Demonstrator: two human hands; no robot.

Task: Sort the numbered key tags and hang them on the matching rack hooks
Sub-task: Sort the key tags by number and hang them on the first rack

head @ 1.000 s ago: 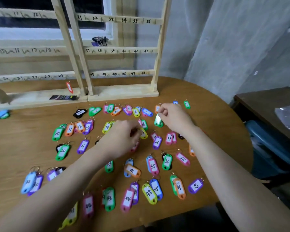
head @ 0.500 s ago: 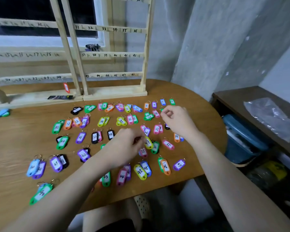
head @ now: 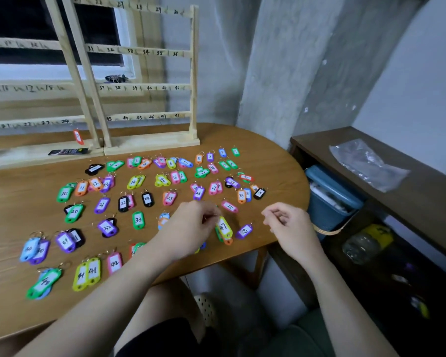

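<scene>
A person's left hand (head: pixel 191 228) pinches the ring of a yellow tag marked 47 (head: pixel 224 227), its long axis running twelve to six, while the loosely curled, empty right hand (head: pixel 287 222) waits at its three o'clock, the rack (head: pixel 150 117) far toward eleven.

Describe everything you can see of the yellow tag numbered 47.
The yellow tag 47 is an oblong plastic key tag with a white paper label, 47 handwritten in black. It tilts near the table's front edge, overlapping green and orange tags. The left hand pinches at its ring end; the ring itself is hidden.
</scene>
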